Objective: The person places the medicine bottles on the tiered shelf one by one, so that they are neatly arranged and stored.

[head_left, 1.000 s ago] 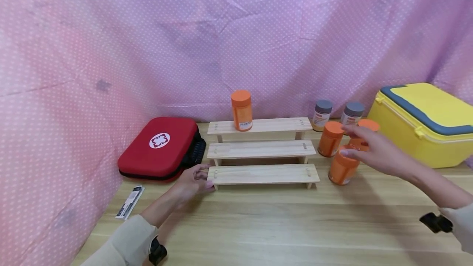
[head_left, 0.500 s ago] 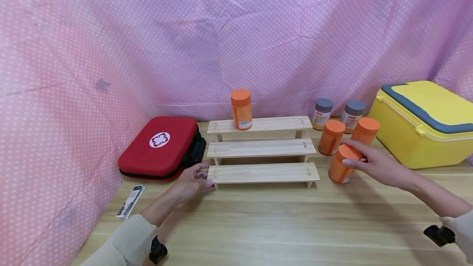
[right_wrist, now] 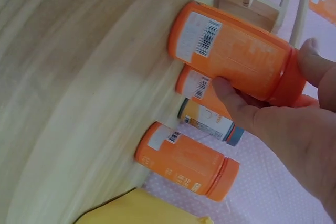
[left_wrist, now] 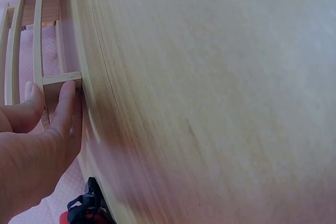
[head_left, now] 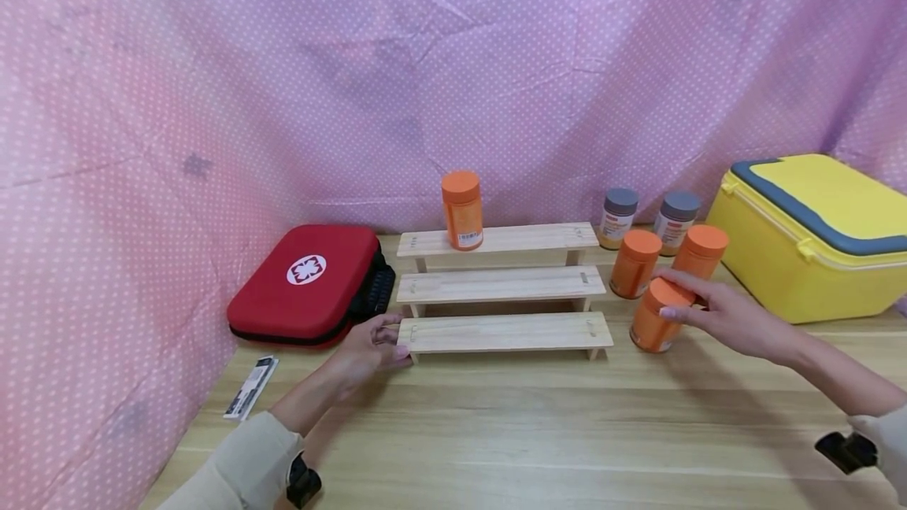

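At the right, my right hand (head_left: 730,317) grips the upper part of the nearest orange bottle (head_left: 648,325), which stands upright on the table. Its label and barcode show in the right wrist view, where the thumb and fingers of my right hand (right_wrist: 294,114) lie round it near the cap. My left hand (head_left: 364,352) holds the left end of the lowest step of a three-step wooden display rack (head_left: 503,334). From the left wrist, fingers of the left hand (left_wrist: 50,135) lie against the rack's end leg (left_wrist: 62,78). One orange bottle (head_left: 464,215) stands on the top step, towards its left.
Behind the gripped bottle stand two more orange bottles (head_left: 635,266) and two grey-capped bottles (head_left: 618,219). A yellow box (head_left: 779,266) with a grey-edged lid is at the far right. Left lie a red first-aid case (head_left: 319,282) and a flat narrow packet (head_left: 251,388). Pink dotted cloth (head_left: 496,85) hangs behind.
My right hand has come down from above the orange bottles and taken hold of the nearest one, then stayed there. The left hand keeps its place on the rack.
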`<state>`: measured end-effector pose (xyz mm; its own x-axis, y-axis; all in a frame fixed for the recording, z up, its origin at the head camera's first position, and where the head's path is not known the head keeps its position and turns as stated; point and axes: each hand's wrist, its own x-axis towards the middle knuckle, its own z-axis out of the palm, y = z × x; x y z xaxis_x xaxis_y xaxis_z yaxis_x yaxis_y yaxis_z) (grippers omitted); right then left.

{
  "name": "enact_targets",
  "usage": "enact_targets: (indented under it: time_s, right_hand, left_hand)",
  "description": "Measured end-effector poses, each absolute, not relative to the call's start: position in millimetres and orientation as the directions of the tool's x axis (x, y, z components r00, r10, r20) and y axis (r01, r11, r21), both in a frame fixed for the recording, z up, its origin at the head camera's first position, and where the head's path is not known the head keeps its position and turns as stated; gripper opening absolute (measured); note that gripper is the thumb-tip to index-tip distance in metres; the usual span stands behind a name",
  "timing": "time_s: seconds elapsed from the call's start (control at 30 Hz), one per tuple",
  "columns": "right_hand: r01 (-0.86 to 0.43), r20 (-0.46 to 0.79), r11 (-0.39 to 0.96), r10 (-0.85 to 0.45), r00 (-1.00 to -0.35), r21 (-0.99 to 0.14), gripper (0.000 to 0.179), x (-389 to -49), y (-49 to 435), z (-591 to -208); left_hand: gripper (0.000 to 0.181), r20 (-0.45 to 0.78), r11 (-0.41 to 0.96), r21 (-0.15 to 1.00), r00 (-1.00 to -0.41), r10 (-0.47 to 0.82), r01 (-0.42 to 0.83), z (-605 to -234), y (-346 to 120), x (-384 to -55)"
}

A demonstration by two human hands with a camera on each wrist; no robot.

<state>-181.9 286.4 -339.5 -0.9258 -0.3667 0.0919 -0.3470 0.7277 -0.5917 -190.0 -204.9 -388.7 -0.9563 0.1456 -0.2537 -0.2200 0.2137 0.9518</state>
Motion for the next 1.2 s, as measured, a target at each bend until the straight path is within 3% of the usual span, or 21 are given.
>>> enact_targets:
  time_s: [0.23,0.37,0.6,0.97,1.2]
  right_hand:
    - [-0.385,0.081,0.697,-0.427,-0.901,-0.605,0.058,-176.6,285.4,-326.7]
    - [-0.445,0.139,0.649,-0.467,-0.873,-0.617,0.055,-175.7,283.6,-311.8]
    - [-0.462,0.216,0.651,-0.424,-0.879,-0.602,0.051,-183.8,258.9,-263.6]
    - [-0.332,0.053,0.66,-0.405,-0.913,-0.674,0.058,-238.7,194.4,-221.2]
    - [-0.359,0.04,0.578,-0.49,-0.871,-0.733,0.057,-275.1,165.6,-217.1]
  left_hand:
    - [0.053,-0.251,0.209,0.953,-0.957,0.146,-0.218,-387.5,-203.9,-188.6]
    - [0.053,-0.251,0.207,0.954,-0.956,0.153,-0.217,-387.7,-204.3,-188.5]
    - [0.052,-0.252,0.204,0.955,-0.954,0.166,-0.216,-387.5,-205.0,-188.8]
    - [0.052,-0.26,0.222,0.949,-0.953,0.154,-0.223,-387.6,-204.8,-188.4]
    - [0.052,-0.243,0.203,0.957,-0.956,0.163,-0.208,-387.9,-204.3,-188.8]
